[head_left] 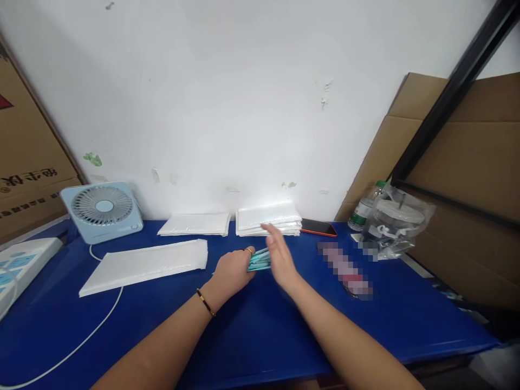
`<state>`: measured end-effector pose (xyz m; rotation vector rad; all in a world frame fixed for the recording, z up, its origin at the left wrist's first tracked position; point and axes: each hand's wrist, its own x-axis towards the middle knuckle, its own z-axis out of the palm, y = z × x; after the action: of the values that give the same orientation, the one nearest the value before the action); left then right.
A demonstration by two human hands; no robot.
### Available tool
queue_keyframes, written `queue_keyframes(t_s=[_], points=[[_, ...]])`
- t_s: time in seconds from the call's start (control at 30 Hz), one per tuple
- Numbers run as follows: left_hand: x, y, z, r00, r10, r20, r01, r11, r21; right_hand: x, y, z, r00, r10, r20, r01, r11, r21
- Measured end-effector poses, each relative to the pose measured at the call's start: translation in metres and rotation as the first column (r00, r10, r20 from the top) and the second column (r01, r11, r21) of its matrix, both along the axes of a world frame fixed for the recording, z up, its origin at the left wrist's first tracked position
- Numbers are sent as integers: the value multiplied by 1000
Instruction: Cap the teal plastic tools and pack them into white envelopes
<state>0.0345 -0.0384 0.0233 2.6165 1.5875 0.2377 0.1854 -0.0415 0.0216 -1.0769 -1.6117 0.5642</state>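
While my left hand [233, 271] is curled into a loose fist around a small bunch of teal packets [259, 260], my right hand [279, 255] is flat and open next to it, fingers straight and together, palm facing the packets and just touching or almost touching their free end. Can't tell exactly how many packets are in the bunch, they're fanned tight and a bit blurred. Long axis runs left to right across the desk, with the free ends sticking out toward my right hand. They look like thin, glossy plastic strips.

Count of the white stuff: three lots of flat white mailer bags. One long one [144, 265] lies on its own to my left, angled slightly, smooth and padded-looking. One smaller pile [195, 224] sits by the wall, and a thicker stack [268, 219] is just behind my right hand.

Other bits on the blue table [252, 330], which is shiny and smooth: one pale blue square desk fan [102, 210] with a round grille and a white cable [81, 341] trailing off it, one dark phone in a red case [319, 227] lying flat beside the thick stack, one clear plastic bottle with a green cap [364, 208], and one crinkly clear bag [392, 222] with a lidded cup inside. Brown cardboard [467, 157] leans on the right, flat and matte.
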Motion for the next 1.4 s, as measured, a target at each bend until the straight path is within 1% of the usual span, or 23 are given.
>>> queue_keyframes(t_s=[0.07,0.13,0.2,0.27,0.3,0.37,0.43,0.47,0.53,0.6,0.67,0.77,0.8,0.87,0.97,1.03,1.1,1.13,1.17,1.2,1.27,1.33,1.4], points=[[1,-2,1,1000,-7,2,7,1000,-1,-2,-1,-1,995,67,70,-66,998,-4],[1,-4,3,1000,15,2,-15,1000,12,1,-2,0,989,42,143,-46,999,23],[0,-6,6,999,53,-8,-53,998,42,6,-4,6,958,1,287,-15,999,47],[0,-8,7,997,69,-38,-65,994,83,9,-8,12,854,40,519,-42,999,-8],[1,-10,8,996,58,-60,-51,993,107,8,-10,15,772,69,632,-39,997,-62],[3,-13,7,993,24,-112,-7,988,153,3,-14,18,590,84,803,44,990,-136],[5,-17,7,988,4,-152,25,982,187,-5,-16,19,450,47,892,145,982,-125],[6,-19,7,988,5,-157,26,981,194,-8,-16,19,407,32,913,161,981,-107],[4,-20,10,992,6,-123,15,985,173,-10,-16,19,358,14,933,152,986,-73],[-1,-19,14,999,8,-54,-2,995,99,-7,-15,20,334,8,943,122,991,-52],[-9,-15,18,1000,12,-3,-13,1000,-18,-3,-13,21,315,-3,949,98,995,-29],[-23,-7,21,1000,8,-7,-9,974,-228,1,-10,20,300,-31,953,63,998,13],[-26,-5,20,1000,3,-24,-10,965,-262,0,-10,19,301,-44,953,57,998,28],[-27,-3,18,997,20,-80,-37,977,-210,-3,-9,17,316,-70,946,47,997,58],[-19,-4,13,985,65,-162,-59,997,43,-9,-11,15,346,-87,934,55,996,73],[-10,-8,10,981,14,-193,14,990,142,-10,-12,13,372,-6,928,79,997,-26],[-2,-12,8,974,-86,-209,128,972,198,-10,-12,13,411,155,899,94,973,-211],[0,-13,7,970,-118,-212,165,962,217,-9,-12,13,424,212,880,106,954,-281],[2,-13,7,969,-131,-208,178,957,227,-8,-13,13,426,233,874,125,942,-312],[2,-13,6,973,-120,-196,164,961,224,-8,-13,13,415,215,884,146,943,-298],[1,-12,5,986,-39,-164,69,980,185,-9,-13,13,360,112,926,165,969,-182],[-1,-10,4,986,49,-159,-30,992,121,-11,-13,11,320,29,947,129,989,-74],[-1,-10,3,980,84,-178,-68,993,92,-14,-13,9,330,25,944,89,994,-58]])
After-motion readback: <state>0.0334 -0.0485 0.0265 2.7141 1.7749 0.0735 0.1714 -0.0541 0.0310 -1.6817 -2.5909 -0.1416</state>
